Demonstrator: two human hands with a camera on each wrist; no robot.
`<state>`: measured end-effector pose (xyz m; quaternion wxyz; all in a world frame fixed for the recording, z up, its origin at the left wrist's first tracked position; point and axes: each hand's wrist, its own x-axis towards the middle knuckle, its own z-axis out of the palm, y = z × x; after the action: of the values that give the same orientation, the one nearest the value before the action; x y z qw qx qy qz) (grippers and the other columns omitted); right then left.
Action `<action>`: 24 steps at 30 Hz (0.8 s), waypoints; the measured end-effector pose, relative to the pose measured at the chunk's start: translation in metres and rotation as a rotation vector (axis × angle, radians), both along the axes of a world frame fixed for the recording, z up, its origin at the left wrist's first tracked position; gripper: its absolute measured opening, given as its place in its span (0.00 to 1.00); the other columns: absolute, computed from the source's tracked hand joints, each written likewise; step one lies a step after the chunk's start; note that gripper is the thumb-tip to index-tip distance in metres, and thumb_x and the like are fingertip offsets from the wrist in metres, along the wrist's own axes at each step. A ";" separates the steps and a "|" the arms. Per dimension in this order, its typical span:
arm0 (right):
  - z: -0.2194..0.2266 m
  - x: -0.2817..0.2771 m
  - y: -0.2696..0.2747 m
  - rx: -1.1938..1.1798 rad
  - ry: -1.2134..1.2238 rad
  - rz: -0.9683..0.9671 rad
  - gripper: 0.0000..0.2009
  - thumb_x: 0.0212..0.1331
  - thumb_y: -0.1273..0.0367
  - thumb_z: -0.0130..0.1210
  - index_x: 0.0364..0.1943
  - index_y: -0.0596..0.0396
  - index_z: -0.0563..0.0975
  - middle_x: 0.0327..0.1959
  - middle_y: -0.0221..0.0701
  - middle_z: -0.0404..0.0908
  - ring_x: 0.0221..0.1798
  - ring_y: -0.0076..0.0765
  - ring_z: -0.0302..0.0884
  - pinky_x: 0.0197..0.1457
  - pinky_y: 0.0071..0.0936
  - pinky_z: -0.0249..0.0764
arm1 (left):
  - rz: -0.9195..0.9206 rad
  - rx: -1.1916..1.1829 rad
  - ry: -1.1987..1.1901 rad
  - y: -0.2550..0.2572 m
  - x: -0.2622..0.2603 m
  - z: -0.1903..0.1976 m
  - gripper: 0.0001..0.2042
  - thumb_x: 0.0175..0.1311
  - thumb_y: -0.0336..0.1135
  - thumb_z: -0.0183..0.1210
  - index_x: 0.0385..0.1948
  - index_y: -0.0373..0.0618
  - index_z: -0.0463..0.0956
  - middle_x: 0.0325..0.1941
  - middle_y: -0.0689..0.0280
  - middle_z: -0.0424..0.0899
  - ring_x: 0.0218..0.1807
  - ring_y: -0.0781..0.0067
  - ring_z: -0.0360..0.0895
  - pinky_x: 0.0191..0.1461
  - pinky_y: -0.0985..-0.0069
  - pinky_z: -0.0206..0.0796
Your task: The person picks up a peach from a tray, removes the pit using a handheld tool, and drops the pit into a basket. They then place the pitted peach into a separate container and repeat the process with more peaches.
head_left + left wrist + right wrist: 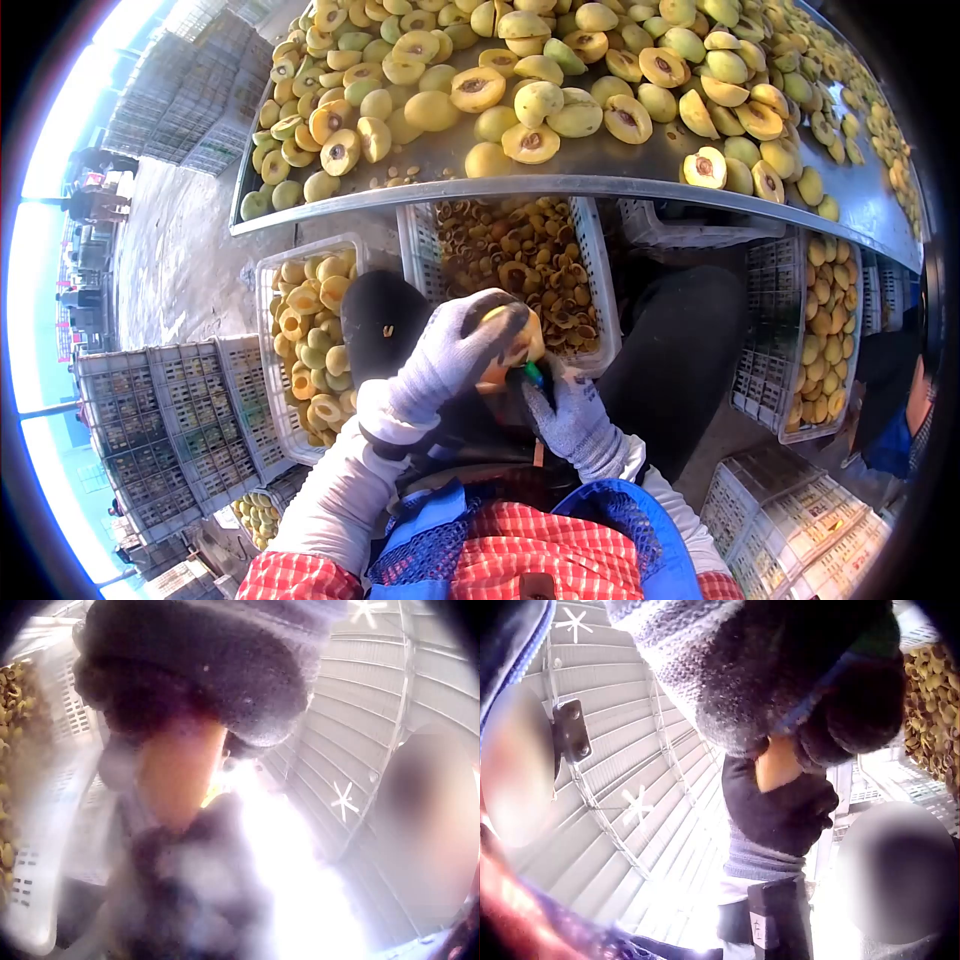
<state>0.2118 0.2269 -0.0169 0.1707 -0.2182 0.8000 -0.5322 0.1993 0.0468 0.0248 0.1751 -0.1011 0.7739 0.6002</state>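
A yellow-orange fruit piece (522,338) is gripped by the gloved left hand (462,345), its dark fingers curled over the top. The gloved right hand (572,412) holds a small green-handled tool (534,374) against the fruit's lower right side; the tool's tip is hidden. In the left wrist view the fruit (180,776) shows between the left hand (199,671) and the blurred right hand (191,889). In the right wrist view, orange flesh (778,765) shows between the right hand (780,682) and the left hand (776,806).
Ahead, a metal table (440,190) bears many halved fruits. Below its edge stands a white crate (600,290) of dark fruit scraps, between the person's knees. A crate of cut fruit (318,350) is at the left, another (828,330) at the right. Stacked crates (180,420) stand further left.
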 end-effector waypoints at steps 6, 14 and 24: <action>-0.014 0.010 0.000 -0.020 0.676 -0.018 0.11 0.58 0.74 0.55 0.44 0.64 0.73 0.35 0.42 0.77 0.34 0.46 0.78 0.36 0.35 0.75 | 0.247 0.449 0.010 0.014 0.019 -0.001 0.25 0.63 0.51 0.56 0.51 0.38 0.70 0.45 0.64 0.77 0.44 0.78 0.72 0.46 0.80 0.66; 0.025 0.009 -0.006 -0.774 -1.264 0.003 0.15 0.67 0.54 0.46 0.39 0.51 0.72 0.20 0.23 0.70 0.18 0.19 0.67 0.19 0.17 0.62 | 0.490 0.342 0.207 0.034 0.029 -0.015 0.18 0.63 0.42 0.58 0.48 0.37 0.72 0.39 0.61 0.79 0.41 0.76 0.77 0.46 0.80 0.70; -0.007 0.022 -0.001 -1.041 -1.849 0.106 0.24 0.66 0.44 0.38 0.28 0.48 0.70 0.13 0.22 0.61 0.10 0.21 0.54 0.11 0.18 0.52 | 0.240 -0.174 0.460 0.029 0.033 -0.040 0.15 0.61 0.35 0.59 0.46 0.37 0.72 0.38 0.56 0.82 0.38 0.73 0.80 0.43 0.78 0.71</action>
<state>0.2339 0.2257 -0.0236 0.6211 0.1902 0.0225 -0.7600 0.2319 0.0757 -0.0152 -0.0870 -0.0680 0.8244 0.5551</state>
